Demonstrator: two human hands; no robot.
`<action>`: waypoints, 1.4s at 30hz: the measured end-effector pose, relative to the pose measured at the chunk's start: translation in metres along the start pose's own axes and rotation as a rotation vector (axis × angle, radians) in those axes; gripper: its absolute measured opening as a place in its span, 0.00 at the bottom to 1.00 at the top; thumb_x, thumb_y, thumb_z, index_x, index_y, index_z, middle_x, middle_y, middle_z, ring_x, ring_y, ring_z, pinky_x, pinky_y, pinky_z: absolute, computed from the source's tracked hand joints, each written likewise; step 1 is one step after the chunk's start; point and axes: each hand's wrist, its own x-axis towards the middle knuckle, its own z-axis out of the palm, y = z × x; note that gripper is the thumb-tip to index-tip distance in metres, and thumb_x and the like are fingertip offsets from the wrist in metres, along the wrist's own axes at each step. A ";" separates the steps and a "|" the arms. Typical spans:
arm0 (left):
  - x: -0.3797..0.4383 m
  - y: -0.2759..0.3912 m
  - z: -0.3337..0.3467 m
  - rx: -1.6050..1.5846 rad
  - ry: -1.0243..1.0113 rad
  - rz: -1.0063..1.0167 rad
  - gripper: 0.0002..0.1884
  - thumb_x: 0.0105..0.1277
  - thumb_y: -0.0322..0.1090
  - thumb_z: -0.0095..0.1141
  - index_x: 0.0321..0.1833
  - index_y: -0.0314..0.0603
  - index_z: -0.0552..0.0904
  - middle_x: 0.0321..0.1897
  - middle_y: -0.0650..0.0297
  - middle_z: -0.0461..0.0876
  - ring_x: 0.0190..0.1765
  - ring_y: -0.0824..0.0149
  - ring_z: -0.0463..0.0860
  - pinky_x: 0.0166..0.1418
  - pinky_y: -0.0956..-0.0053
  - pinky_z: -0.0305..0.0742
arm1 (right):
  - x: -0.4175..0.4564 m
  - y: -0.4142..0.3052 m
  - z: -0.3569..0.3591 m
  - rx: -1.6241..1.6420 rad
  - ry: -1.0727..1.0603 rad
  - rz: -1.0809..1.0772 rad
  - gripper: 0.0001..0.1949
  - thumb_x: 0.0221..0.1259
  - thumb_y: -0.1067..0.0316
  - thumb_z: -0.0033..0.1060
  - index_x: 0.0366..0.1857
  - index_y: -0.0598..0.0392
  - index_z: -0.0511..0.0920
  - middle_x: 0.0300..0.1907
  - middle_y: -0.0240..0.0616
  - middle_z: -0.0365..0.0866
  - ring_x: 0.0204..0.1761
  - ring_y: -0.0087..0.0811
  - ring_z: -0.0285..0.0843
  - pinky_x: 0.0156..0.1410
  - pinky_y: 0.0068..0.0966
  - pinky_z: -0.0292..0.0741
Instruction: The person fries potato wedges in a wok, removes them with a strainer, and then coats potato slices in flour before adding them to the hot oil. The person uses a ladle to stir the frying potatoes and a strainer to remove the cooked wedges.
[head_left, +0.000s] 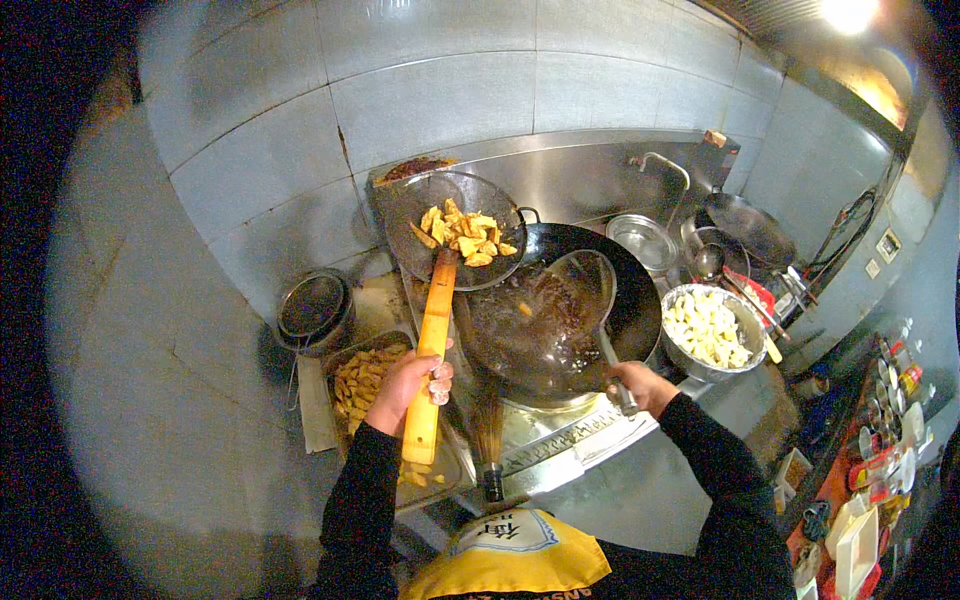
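Note:
My left hand grips the flat wooden handle of a large round strainer. Golden fried pieces lie in that strainer, which is over the left rim of a black wok. In my right hand is the metal handle of a round mesh skimmer, its head over the wok. Dark bubbling oil fills the wok's lower part, with a small yellow piece visible there.
A metal tray with browned pieces stands at left, near a pot with a sieve. A bamboo wok brush lies in front. Pale cut pieces fill a bowl at right. Behind are a metal basin and faucet.

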 end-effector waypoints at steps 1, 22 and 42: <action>0.000 0.000 0.001 -0.010 0.005 -0.002 0.20 0.69 0.31 0.45 0.64 0.45 0.66 0.23 0.68 0.67 0.21 0.73 0.67 0.25 0.75 0.66 | 0.005 0.010 0.006 0.086 -0.132 0.071 0.11 0.68 0.62 0.40 0.30 0.54 0.70 0.20 0.33 0.71 0.20 0.27 0.69 0.24 0.24 0.70; 0.044 -0.030 0.033 -0.165 -0.189 0.029 0.29 0.68 0.36 0.52 0.71 0.47 0.60 0.24 0.70 0.66 0.19 0.78 0.66 0.22 0.81 0.67 | -0.115 0.102 0.045 0.649 -0.418 -0.026 0.23 0.58 0.65 0.54 0.59 0.52 0.67 0.24 0.25 0.64 0.21 0.17 0.61 0.22 0.17 0.65; -0.161 -0.107 -0.080 0.166 0.524 0.108 0.05 0.69 0.31 0.49 0.44 0.40 0.72 0.23 0.66 0.73 0.20 0.73 0.72 0.23 0.77 0.68 | -0.128 0.070 0.090 0.332 -0.252 -0.085 0.27 0.52 0.75 0.49 0.61 0.52 0.63 0.23 0.34 0.67 0.19 0.24 0.64 0.22 0.22 0.67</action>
